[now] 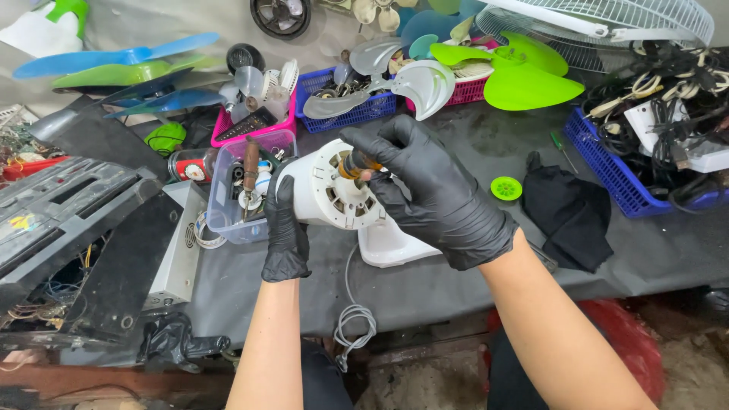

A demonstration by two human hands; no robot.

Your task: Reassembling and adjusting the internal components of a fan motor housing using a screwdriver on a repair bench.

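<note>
A white fan motor housing (pixel 325 190) lies tilted on the grey bench, its front face with slots toward me. My left hand (pixel 285 228), in a black glove, grips the housing's left side. My right hand (pixel 425 190), also gloved in black, holds a screwdriver with an orange-brown handle (pixel 357 164) against the middle of the housing's face. The tool's tip is hidden by my fingers. A grey cord (pixel 351 315) hangs from the housing over the bench's front edge.
A clear tub of tools (pixel 228 201) stands left of the housing. Pink (pixel 262 133) and blue (pixel 357 110) baskets of parts, fan blades (pixel 524 76), a white fan guard (pixel 607 23), a blue basket of cables (pixel 607 171), a black cloth (pixel 569 212), a small green cap (pixel 506 188).
</note>
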